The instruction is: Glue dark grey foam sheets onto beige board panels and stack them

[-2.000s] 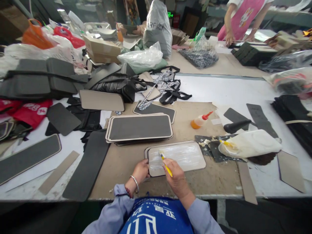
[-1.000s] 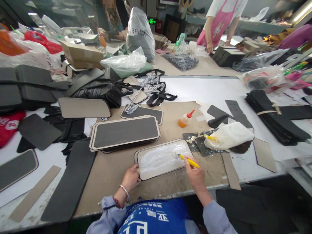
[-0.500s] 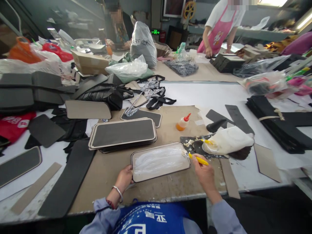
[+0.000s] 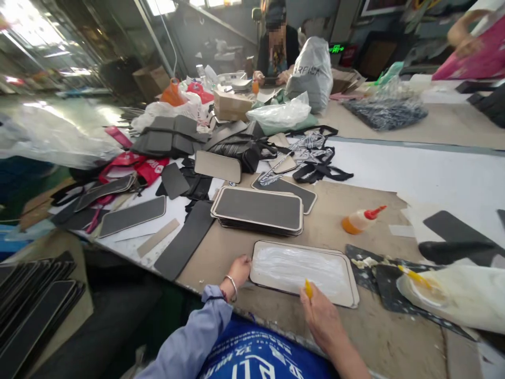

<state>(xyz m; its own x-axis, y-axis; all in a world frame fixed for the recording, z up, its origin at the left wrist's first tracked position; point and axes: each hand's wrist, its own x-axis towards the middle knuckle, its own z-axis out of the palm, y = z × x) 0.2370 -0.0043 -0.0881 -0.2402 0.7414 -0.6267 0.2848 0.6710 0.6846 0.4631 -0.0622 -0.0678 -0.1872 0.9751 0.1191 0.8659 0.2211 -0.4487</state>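
Note:
A flat beige panel with rounded corners and a dark edge lies before me, its top smeared with white glue; another edge shows beneath it. My left hand pinches its left end. My right hand is closed around a yellow-handled brush over the panel's near edge; the brush tip is hidden. Just behind sits a stack of dark panels with beige borders. On the right, a white container lies on its side with another yellow handle at its mouth.
A squeeze bottle with a red tip stands behind the glued panel. Black straps, a dark strip and plastic bags cover the left and back. A person sits across the table; another person's arm shows far right.
The view has swung left. My right hand has moved the brush from the panel's right end toward its near edge, left of before. My left hand stays at the left end.

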